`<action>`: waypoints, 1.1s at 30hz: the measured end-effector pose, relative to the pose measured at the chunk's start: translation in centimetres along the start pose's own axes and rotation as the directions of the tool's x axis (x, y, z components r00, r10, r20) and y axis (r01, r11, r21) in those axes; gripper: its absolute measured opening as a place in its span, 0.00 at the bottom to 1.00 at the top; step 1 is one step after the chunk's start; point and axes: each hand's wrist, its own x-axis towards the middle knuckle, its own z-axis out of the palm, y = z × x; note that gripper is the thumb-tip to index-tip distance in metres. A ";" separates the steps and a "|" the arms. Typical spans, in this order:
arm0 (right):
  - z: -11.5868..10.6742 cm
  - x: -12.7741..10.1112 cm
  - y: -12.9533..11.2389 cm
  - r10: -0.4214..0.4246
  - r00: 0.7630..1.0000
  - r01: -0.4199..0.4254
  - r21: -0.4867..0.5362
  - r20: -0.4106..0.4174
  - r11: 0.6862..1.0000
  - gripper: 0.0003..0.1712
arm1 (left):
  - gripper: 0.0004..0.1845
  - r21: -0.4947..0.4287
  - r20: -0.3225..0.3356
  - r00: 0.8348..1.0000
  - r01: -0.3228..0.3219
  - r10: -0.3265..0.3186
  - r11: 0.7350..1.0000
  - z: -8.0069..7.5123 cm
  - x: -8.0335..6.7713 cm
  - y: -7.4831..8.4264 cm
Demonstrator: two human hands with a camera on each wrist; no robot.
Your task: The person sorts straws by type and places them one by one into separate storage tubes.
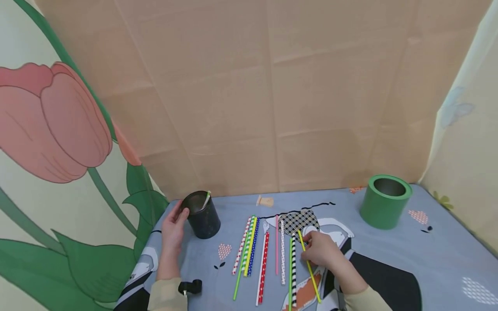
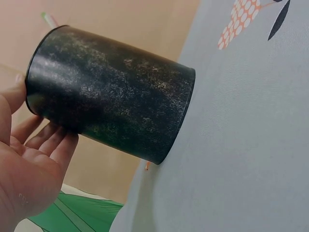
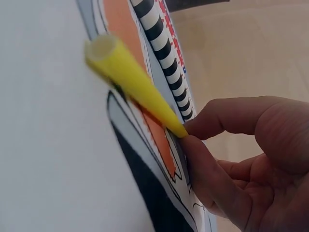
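Note:
My left hand (image 1: 173, 231) holds a black cylindrical cup (image 1: 205, 222) near its rim, thumb and fingers against its side. A green-and-white paper straw (image 1: 206, 198) leans inside the cup and pokes above the rim. In the left wrist view, the cup (image 2: 113, 94) shows a dark, mottled surface. On the right, my right hand (image 1: 323, 249) pinches a yellow straw (image 1: 312, 276) between thumb and index finger. The straw's hollow end (image 3: 104, 48) faces the right wrist camera. Just left of it lie a black-and-white striped straw (image 1: 293, 268) and a green straw (image 1: 290, 276).
More straws lie in the middle of the blue patterned cloth (image 1: 218, 289), including a red dotted straw (image 1: 264, 268), a pink straw (image 1: 276, 244) and a blue dotted straw (image 1: 253, 246). A thick-walled green cylindrical container (image 1: 383, 207) stands at the back right. Behind the table hangs a tan sheet (image 1: 272, 108).

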 end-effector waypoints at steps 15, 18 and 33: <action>0.1 0.5 0.0 0.017 1.000 -0.018 -0.048 -0.018 0.999 0.29 | 0.35 0.017 -0.001 1.000 0.014 -0.014 1.000 0.0 0.2 0.1; 0.0 0.5 0.1 0.029 0.999 -0.029 -0.041 -0.015 0.999 0.28 | 0.34 0.016 0.003 1.000 0.016 -0.016 1.000 0.0 0.2 0.1; -1.5 1.1 1.5 0.022 0.996 -0.035 0.148 0.085 0.988 0.28 | 0.35 0.001 0.009 1.000 0.003 -0.003 1.000 -0.1 0.0 0.0</action>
